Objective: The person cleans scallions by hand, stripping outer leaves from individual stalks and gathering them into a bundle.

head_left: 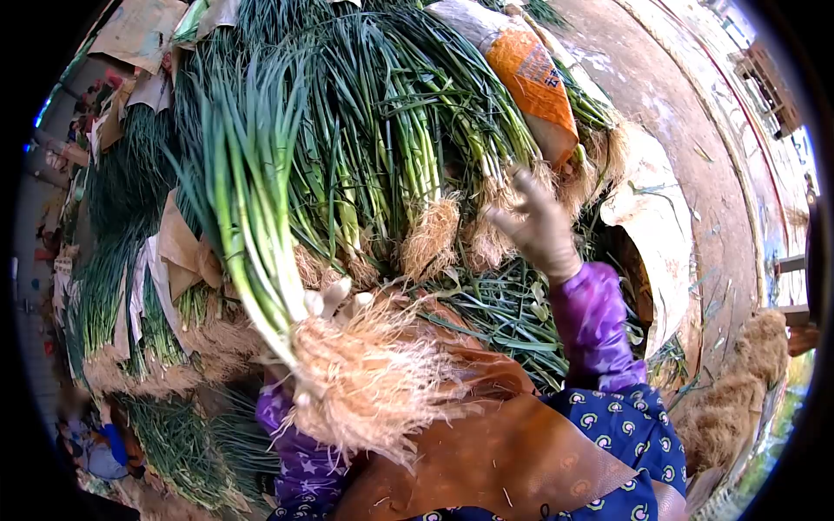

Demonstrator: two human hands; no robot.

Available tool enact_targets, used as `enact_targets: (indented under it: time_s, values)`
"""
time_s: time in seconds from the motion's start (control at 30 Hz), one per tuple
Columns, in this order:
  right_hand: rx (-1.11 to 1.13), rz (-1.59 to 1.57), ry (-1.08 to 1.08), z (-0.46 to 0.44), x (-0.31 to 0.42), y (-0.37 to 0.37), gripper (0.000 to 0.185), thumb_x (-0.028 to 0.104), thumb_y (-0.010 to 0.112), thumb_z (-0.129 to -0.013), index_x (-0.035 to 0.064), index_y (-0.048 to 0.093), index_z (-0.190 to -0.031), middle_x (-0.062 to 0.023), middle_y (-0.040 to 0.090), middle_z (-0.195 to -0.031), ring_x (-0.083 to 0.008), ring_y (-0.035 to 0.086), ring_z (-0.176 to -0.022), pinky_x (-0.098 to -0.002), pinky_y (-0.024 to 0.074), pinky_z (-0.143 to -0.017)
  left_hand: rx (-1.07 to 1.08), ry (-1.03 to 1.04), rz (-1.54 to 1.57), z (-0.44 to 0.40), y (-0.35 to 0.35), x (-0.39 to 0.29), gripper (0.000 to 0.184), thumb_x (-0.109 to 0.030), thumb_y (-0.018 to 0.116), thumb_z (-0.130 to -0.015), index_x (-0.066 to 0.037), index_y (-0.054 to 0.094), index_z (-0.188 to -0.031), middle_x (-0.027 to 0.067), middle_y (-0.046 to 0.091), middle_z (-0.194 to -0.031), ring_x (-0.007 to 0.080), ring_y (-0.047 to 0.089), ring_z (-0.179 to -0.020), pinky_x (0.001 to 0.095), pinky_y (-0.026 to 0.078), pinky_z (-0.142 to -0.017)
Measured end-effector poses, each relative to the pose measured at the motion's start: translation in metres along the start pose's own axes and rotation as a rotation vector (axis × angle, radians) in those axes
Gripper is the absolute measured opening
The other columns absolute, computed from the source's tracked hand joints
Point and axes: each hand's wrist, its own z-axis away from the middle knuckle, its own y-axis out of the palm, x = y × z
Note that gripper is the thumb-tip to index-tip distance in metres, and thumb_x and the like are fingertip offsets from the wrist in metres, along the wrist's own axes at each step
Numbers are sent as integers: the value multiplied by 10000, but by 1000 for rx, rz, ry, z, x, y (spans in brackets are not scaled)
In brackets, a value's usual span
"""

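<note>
My left hand, in a pale glove, is wrapped round a bunch of spring onions. Their green leaves point up and away, and the shaggy roots hang toward me, hiding most of that hand. My right hand, gloved and slightly blurred, is raised with its fingers apart and nothing in them. It is near the root ends of more spring onions lying in a heap ahead of me. An orange and white sack lies across the heap's right side.
A brown apron covers my lap. Loose green leaves lie beyond it. More onion bundles with paper wraps are on the left, where a person in blue is at work. Root clumps lie at right on the concrete floor.
</note>
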Motion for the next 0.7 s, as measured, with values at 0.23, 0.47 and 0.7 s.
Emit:
enact_targets:
  time_s: [0.23, 0.47, 0.7]
  values:
    - [221, -438, -346, 11, -50, 189, 348, 129, 457, -917, -32, 446, -1226, -101, 588, -849, -189, 498, -598, -325, 488, -581, -385, 146, -1, 13, -7, 21, 261, -280, 547, -890, -38, 475, -959, 74, 532, -762, 195, 526, -655, 305, 460, -539]
    - [12, -902, 215, -48, 21, -82, 421, 88, 630, -731, -41, 513, -1114, -78, 618, -864, -132, 576, -699, -249, 491, -623, -383, 124, -12, 20, -2, 13, 293, -287, 545, -884, -18, 474, -975, 92, 545, -756, 204, 539, -634, 306, 470, -514]
    - [432, 133, 197, -19, -98, -108, 391, 98, 627, -793, 125, 563, -1178, -97, 651, -909, -203, 632, -779, -309, 529, -695, -355, 116, 8, 17, -1, 20, 325, -294, 543, -879, 3, 473, -991, 110, 558, -750, 214, 552, -612, 306, 479, -490]
